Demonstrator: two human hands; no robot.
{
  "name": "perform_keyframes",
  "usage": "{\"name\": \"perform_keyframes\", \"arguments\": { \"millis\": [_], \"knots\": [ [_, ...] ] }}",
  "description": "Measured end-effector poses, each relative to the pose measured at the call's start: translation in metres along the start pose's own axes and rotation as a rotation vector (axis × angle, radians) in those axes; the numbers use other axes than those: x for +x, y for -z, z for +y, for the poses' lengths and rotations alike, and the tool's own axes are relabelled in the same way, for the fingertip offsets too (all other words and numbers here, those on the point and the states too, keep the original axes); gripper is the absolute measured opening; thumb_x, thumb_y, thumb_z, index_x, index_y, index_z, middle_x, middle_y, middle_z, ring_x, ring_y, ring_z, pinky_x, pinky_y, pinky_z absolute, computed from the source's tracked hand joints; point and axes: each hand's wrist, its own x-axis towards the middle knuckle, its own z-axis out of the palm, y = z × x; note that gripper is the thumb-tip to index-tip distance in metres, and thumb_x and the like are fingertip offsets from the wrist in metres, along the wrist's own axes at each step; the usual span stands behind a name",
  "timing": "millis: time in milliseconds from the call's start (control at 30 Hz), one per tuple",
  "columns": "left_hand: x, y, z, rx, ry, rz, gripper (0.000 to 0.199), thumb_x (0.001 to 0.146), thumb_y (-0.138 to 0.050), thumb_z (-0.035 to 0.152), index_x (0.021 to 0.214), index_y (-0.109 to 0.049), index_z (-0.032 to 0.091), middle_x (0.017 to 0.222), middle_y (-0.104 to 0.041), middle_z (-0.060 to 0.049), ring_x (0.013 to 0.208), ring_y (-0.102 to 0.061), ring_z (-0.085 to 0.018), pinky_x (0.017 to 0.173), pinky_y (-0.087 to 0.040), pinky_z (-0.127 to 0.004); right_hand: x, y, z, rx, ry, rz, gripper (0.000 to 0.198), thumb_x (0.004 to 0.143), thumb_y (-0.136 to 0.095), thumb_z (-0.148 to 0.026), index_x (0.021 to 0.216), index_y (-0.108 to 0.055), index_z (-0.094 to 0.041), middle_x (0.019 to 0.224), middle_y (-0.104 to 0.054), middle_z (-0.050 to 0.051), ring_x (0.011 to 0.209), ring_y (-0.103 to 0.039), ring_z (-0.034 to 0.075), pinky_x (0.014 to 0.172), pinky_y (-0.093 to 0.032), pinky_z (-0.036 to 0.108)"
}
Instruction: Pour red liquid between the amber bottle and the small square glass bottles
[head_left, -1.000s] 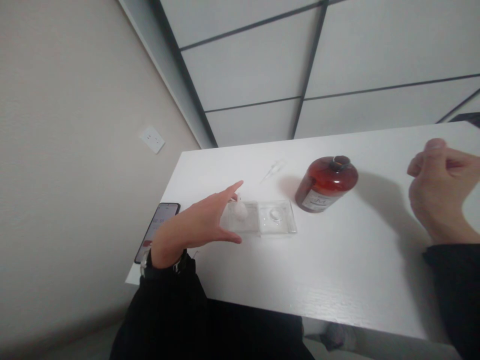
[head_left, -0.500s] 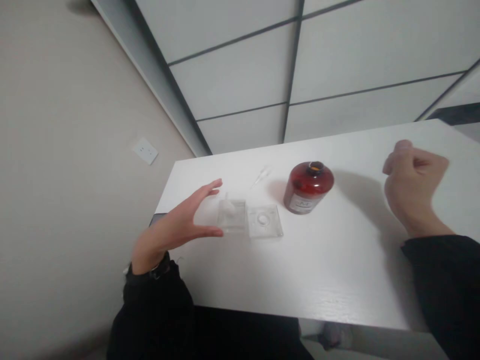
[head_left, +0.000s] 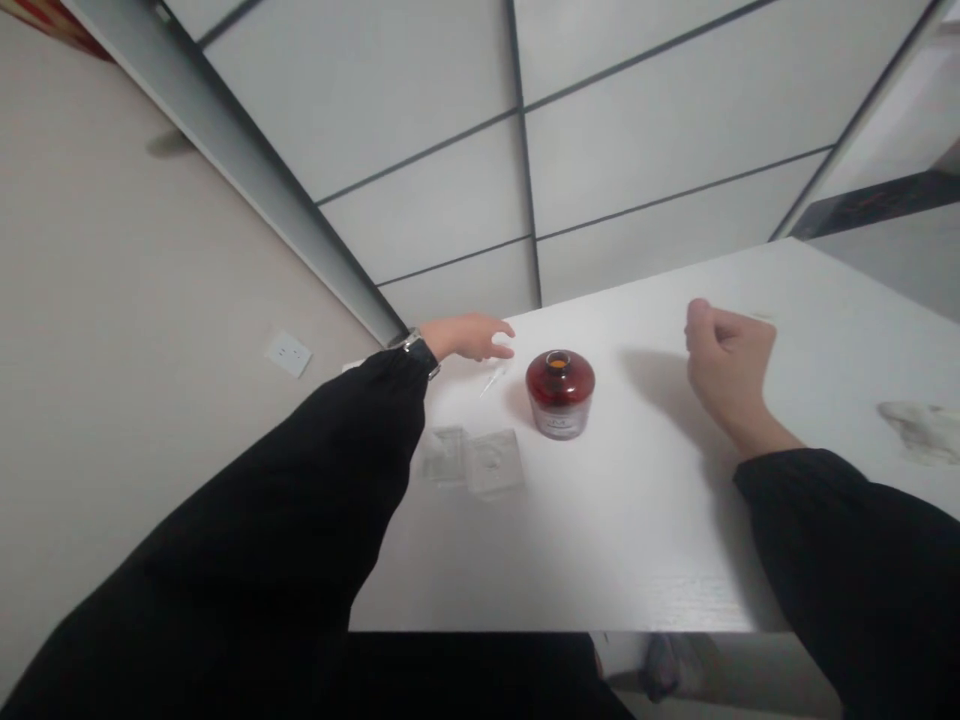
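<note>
My left hand (head_left: 478,338) reaches over the far part of the table with thumb and fingers apart, holding nothing. Just below it lies a small clear plastic dropper (head_left: 493,380). Closer to me are two square clear plastic pieces side by side, a left one (head_left: 448,455) partly beside my sleeve and a right one (head_left: 495,462) with a round mark in its middle. A red-brown bottle (head_left: 561,390) with a pale label stands upright and uncapped right of the dropper. My right hand (head_left: 727,365) is closed in a fist above the table; whatever is inside it, if anything, is hidden.
The white table (head_left: 600,540) runs from the wall to the right. A crumpled whitish cloth or tissue (head_left: 922,430) lies at its right side. Behind stand white panelled doors (head_left: 420,180). A socket (head_left: 289,354) is on the left wall.
My left hand has moved forward from beside the left clear piece to above the dropper. My right hand stays closed. The view has shifted, bringing the crumpled whitish thing into sight.
</note>
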Motion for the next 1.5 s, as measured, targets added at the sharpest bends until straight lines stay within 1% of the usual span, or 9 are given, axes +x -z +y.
{"name": "perform_keyframes", "arguments": {
  "millis": [133, 233, 367, 433, 500, 700, 1033, 1400, 1500],
  "knots": [
    [0.021, -0.019, 0.006, 0.021, -0.022, 0.004, 0.045, 0.08, -0.076, 0.032, 0.123, -0.073, 0.018, 0.112, -0.08, -0.01, 0.104, -0.067, -0.026, 0.095, -0.046, -0.032, 0.001, 0.0, 0.001, -0.034, 0.048, 0.05, 0.066, 0.097, -0.049, -0.067, 0.052, -0.024, -0.025, 0.049, -0.021, -0.005, 0.049, -0.023, 0.01, 0.055, -0.017, 0.034],
    [0.007, -0.014, 0.002, -0.012, -0.024, 0.063, 0.04, 0.082, -0.073, 0.03, 0.12, -0.071, 0.018, 0.103, -0.078, -0.008, 0.096, -0.067, -0.023, 0.09, -0.047, -0.032, 0.002, -0.001, 0.0, -0.014, 0.05, 0.059, 0.066, 0.098, -0.05, -0.065, 0.052, -0.024, -0.025, 0.05, -0.021, -0.005, 0.049, -0.022, 0.009, 0.056, -0.016, 0.034],
    [-0.053, -0.001, -0.004, -0.099, 0.011, 0.286, 0.046, 0.094, -0.062, 0.039, 0.135, -0.055, 0.018, 0.102, -0.071, -0.006, 0.091, -0.066, -0.02, 0.085, -0.05, -0.032, 0.003, -0.001, -0.002, 0.019, 0.046, 0.047, 0.067, 0.099, -0.048, -0.065, 0.052, -0.024, -0.025, 0.05, -0.021, -0.005, 0.049, -0.021, 0.009, 0.055, -0.016, 0.034],
    [-0.094, -0.002, 0.0, -0.342, -0.003, 0.518, 0.041, 0.09, -0.068, 0.041, 0.124, -0.057, 0.021, 0.091, -0.067, -0.001, 0.085, -0.066, -0.018, 0.082, -0.054, -0.032, 0.003, -0.001, -0.003, 0.034, 0.051, 0.043, 0.068, 0.1, -0.047, -0.067, 0.052, -0.024, -0.025, 0.05, -0.021, -0.005, 0.049, -0.021, 0.009, 0.055, -0.016, 0.034],
    [-0.133, -0.01, 0.012, -0.516, -0.002, 0.649, 0.04, 0.086, -0.074, 0.041, 0.117, -0.055, 0.024, 0.09, -0.066, 0.001, 0.082, -0.068, -0.016, 0.084, -0.058, -0.033, 0.003, -0.001, -0.004, 0.046, 0.057, 0.048, 0.068, 0.1, -0.047, -0.067, 0.053, -0.023, -0.025, 0.051, -0.021, -0.005, 0.05, -0.021, 0.008, 0.055, -0.016, 0.034],
    [-0.199, -0.05, 0.058, -0.491, 0.085, 0.764, 0.033, 0.091, -0.076, 0.038, 0.113, -0.056, 0.024, 0.104, -0.073, -0.003, 0.101, -0.075, -0.02, 0.105, -0.061, -0.046, 0.003, -0.002, -0.003, 0.035, 0.061, 0.049, 0.067, 0.102, -0.046, -0.065, 0.053, -0.023, -0.025, 0.051, -0.02, -0.005, 0.049, -0.022, 0.008, 0.054, -0.015, 0.034],
    [-0.196, -0.08, 0.065, -0.296, 0.122, 0.807, 0.029, 0.095, -0.076, 0.034, 0.116, -0.058, 0.026, 0.116, -0.072, -0.003, 0.111, -0.075, -0.023, 0.102, -0.061, -0.044, 0.003, -0.002, 0.0, 0.018, 0.075, 0.048, 0.061, 0.102, -0.047, -0.055, 0.053, -0.025, -0.024, 0.052, -0.021, -0.005, 0.05, -0.024, 0.008, 0.055, -0.018, 0.033],
    [-0.181, -0.096, 0.074, -0.11, 0.125, 0.498, 0.029, 0.094, -0.078, 0.022, 0.116, -0.06, 0.025, 0.105, -0.077, -0.003, 0.099, -0.076, -0.026, 0.083, -0.057, -0.038, 0.004, -0.005, 0.003, 0.0, 0.072, 0.049, 0.064, 0.101, -0.044, -0.062, 0.054, -0.024, -0.024, 0.053, -0.02, -0.005, 0.05, -0.023, 0.009, 0.055, -0.017, 0.032],
    [-0.175, -0.097, 0.075, -0.076, 0.146, 0.429, 0.029, 0.094, -0.079, 0.022, 0.116, -0.061, 0.024, 0.102, -0.076, -0.003, 0.097, -0.075, -0.027, 0.082, -0.056, -0.038, 0.004, -0.005, 0.003, 0.003, 0.056, 0.047, 0.06, 0.101, -0.046, -0.054, 0.054, -0.024, -0.024, 0.053, -0.021, -0.004, 0.051, -0.023, 0.009, 0.055, -0.017, 0.033]
  ]
}}
